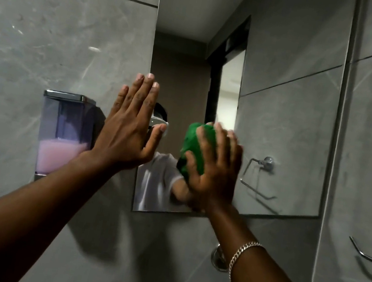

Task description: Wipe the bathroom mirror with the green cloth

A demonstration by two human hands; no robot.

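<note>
Against the lower mirror point(285, 108) glass, my right hand point(214, 170) presses the bunched green cloth point(195, 147), fingers spread over it; my left hand point(130, 128) rests flat and open at the mirror's left edge.

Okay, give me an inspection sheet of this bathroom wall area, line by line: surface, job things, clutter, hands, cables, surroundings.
Surface: mirror mounted on a grey tiled wall; no marks can be made out on the glass.
Job's things: green cloth bunched up and pressed against the lower part of the mirror.
Clutter: nothing seen.
Hands: right hand spread over the cloth, blurred; left hand open and flat at the mirror's left edge, holding nothing.
Cables: nothing seen.
Surroundings: soap dispenser left of the mirror, partly filled with pink liquid; metal rail on the right wall; bracelet on the right wrist.
</note>
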